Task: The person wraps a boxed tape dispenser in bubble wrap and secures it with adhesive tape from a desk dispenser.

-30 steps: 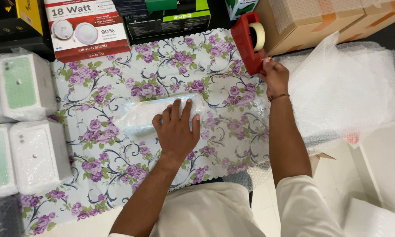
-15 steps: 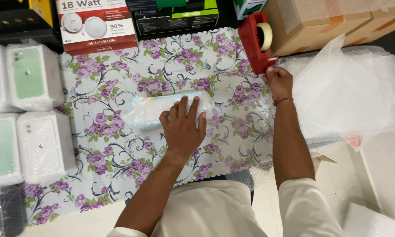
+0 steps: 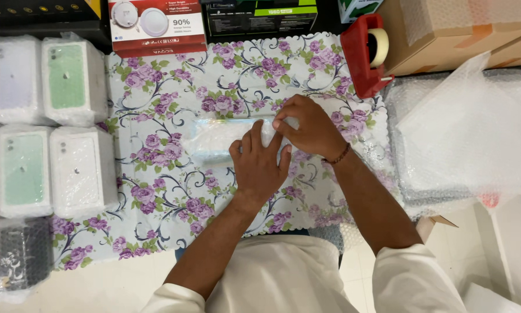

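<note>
At the middle of the table [image 3: 156, 87], on its cloth of purple flowers, lies a small box wrapped in bubble wrap [image 3: 225, 139], pale blue showing through the film. It lies flat and lengthwise, its right end under both hands. The left hand [image 3: 260, 165] presses down on that end with the fingers spread and flat; its grip is apart, pinning rather than clasping. The right hand [image 3: 306, 124] comes over from the right with its fingertips drawn together on the loose edge of the wrap at the box's end, seemingly pinching or smoothing a fold, perhaps with a bit of tape, though that is too small to tell.

To do this well, the flat hand should bear evenly so the wrap cannot spring open, while the other draws the flap snug against the end before it is fixed; a slack fold would leave the corner bare.

Just beyond the hands, up and to the right, stands a red tape dispenser [image 3: 362, 55] within easy reach. Further right lies a heap of loose bubble wrap sheets [image 3: 469, 133], with cardboard cartons [image 3: 445, 46] behind. Well apart on the left sit several wrapped boxes [image 3: 52, 122] in rows, and printed retail boxes [image 3: 156, 26] line the far edge.
</note>
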